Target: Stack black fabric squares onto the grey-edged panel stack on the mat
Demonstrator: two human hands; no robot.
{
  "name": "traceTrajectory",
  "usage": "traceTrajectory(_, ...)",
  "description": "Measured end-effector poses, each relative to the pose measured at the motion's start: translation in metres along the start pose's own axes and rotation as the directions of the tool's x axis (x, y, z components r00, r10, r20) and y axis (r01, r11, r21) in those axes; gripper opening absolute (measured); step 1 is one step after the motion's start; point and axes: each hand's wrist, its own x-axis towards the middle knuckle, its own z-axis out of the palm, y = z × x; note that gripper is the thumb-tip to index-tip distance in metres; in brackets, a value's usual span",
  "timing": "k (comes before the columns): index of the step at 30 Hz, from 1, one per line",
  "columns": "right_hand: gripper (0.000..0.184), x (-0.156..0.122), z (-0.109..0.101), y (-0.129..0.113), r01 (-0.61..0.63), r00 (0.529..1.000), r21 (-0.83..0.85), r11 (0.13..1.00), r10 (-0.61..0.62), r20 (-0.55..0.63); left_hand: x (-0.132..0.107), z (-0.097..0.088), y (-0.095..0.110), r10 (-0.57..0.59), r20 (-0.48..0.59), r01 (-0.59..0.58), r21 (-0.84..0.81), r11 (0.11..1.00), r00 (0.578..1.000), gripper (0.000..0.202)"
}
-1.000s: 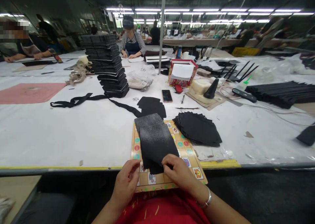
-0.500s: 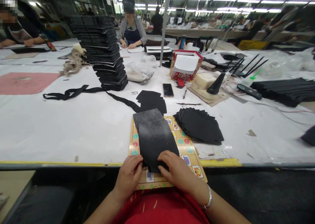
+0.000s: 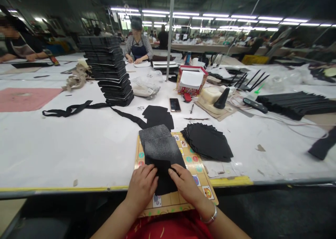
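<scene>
We see both of the person's hands at the near edge of the tabletop (image 3: pixel 78 151). The left hand (image 3: pixel 141 190) lies on the lower left of a pile of black fabric pieces (image 3: pixel 160 151), and the right hand (image 3: pixel 185 190) lies on its lower right, fingers on the cloth. We can't tell whether either hand is pinching or only pressing. The pile sits on a printed game board (image 3: pixel 183 205), its top piece speckled grey. Just right of the pile, on the board's far corner, is a fanned stack of black pieces (image 3: pixel 207 142). Beyond the board are loose black pieces (image 3: pixel 158 117), a long black strap (image 3: pixel 70 109) and a phone (image 3: pixel 175 104). A tall black stack (image 3: pixel 110 70) stands further back. A co-worker (image 3: pixel 138 46) works across the tabletop, hands on a white sheet. The right wrist has a silver bangle (image 3: pixel 210 214).
</scene>
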Motion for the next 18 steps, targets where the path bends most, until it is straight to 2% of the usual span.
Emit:
traceTrajectory(1,0.024,0.004,-0.001,0.004,-0.035,0.999,0.067,0.997,0.037,-0.028,0.004,0.003,0.0,-0.011,0.011,0.011,0.029,1.0,1.0,0.027)
traceTrajectory(3,0.024,0.012,-0.012,0.013,-0.092,0.964,0.227,0.97,0.144,-0.224,0.012,0.006,0.001,-0.034,0.019,0.034,0.044,0.998,0.999,0.03)
traceTrajectory(4,0.025,0.016,-0.024,0.018,-0.095,0.91,0.294,0.951,0.202,-0.362,0.014,0.007,0.002,-0.043,0.024,0.042,0.049,0.998,0.999,0.031)
traceTrajectory(6,0.032,0.02,-0.061,0.027,-0.051,0.742,0.354,0.934,0.273,-0.613,0.017,0.007,0.002,-0.057,0.039,0.055,0.047,0.997,0.998,0.03)
traceTrajectory(9,0.041,0.013,-0.125,0.029,-0.014,0.61,0.28,0.96,0.231,-0.758,0.018,0.006,0.001,-0.079,0.052,0.078,0.021,0.997,0.996,0.03)
traceTrajectory(11,0.036,0.0,-0.146,0.021,-0.018,0.623,0.194,0.981,0.163,-0.765,0.017,0.006,-0.002,-0.086,0.053,0.086,-0.009,0.996,0.995,0.03)
traceTrajectory(12,0.034,-0.007,-0.144,0.014,-0.024,0.646,0.16,0.987,0.138,-0.751,0.017,0.006,-0.004,-0.085,0.05,0.086,-0.029,0.996,0.995,0.03)
traceTrajectory(13,0.031,-0.015,-0.134,0.008,-0.033,0.692,0.118,0.992,0.108,-0.714,0.016,0.006,-0.007,-0.082,0.041,0.084,-0.05,0.995,0.996,0.029)
traceTrajectory(15,0.024,-0.027,-0.094,-0.002,-0.021,0.815,0.035,0.999,0.037,-0.578,0.013,0.005,-0.015,-0.084,0.008,0.085,-0.09,0.992,0.996,0.026)
traceTrajectory(16,0.021,-0.033,-0.069,-0.006,0.024,0.926,-0.086,0.996,-0.055,-0.374,0.011,0.003,-0.018,-0.092,-0.017,0.09,-0.105,0.99,0.996,0.025)
traceTrajectory(17,0.021,-0.038,-0.045,-0.008,0.094,0.974,-0.185,0.978,-0.128,-0.186,0.008,0.0,-0.021,-0.104,-0.043,0.098,-0.116,0.988,0.994,0.025)
traceTrajectory(18,0.019,-0.043,-0.024,-0.01,0.165,0.982,-0.256,0.953,-0.183,-0.048,0.005,-0.003,-0.023,-0.116,-0.069,0.107,-0.122,0.987,0.991,0.025)
